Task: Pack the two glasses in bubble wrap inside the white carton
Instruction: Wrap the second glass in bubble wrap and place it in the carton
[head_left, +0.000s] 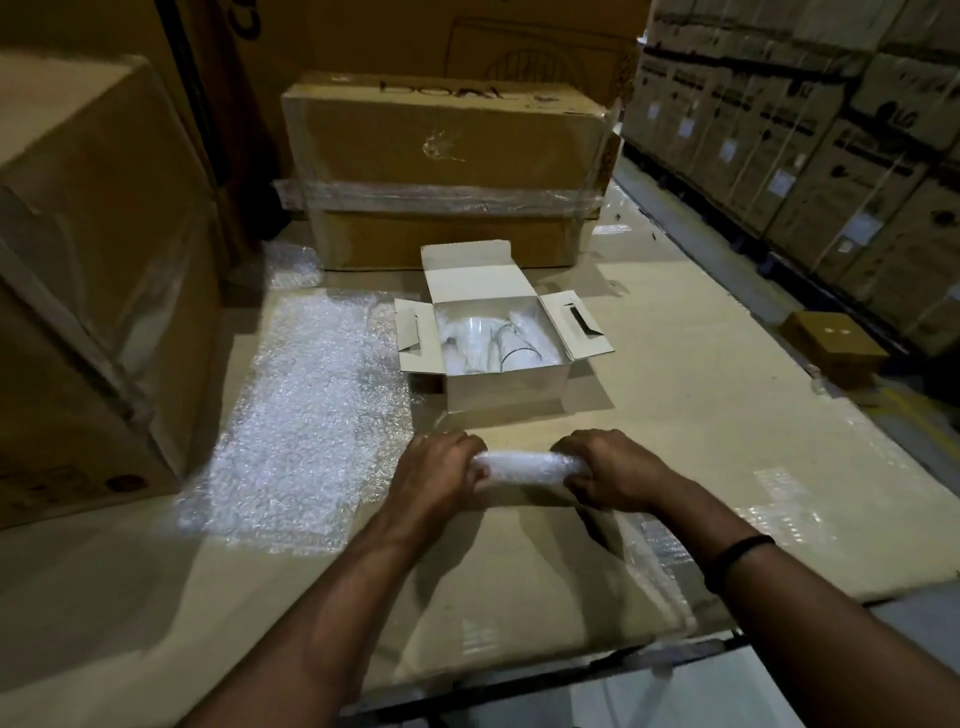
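Both hands curl round the ends of a bubble-wrap roll (524, 467), left grip (441, 470) and right grip (610, 467) each closed on it, low at the desk (701, 395), just in front of the open white carton (506, 387). Whether a glass sits inside the roll is hidden. In the carton a clear glass (519, 351) lies among wrap. As I judge it, the loose ends could unroll on the lift and let the contents slide out, a hard squeeze could crack thin glass, and a careless drop could knock the glass in the carton
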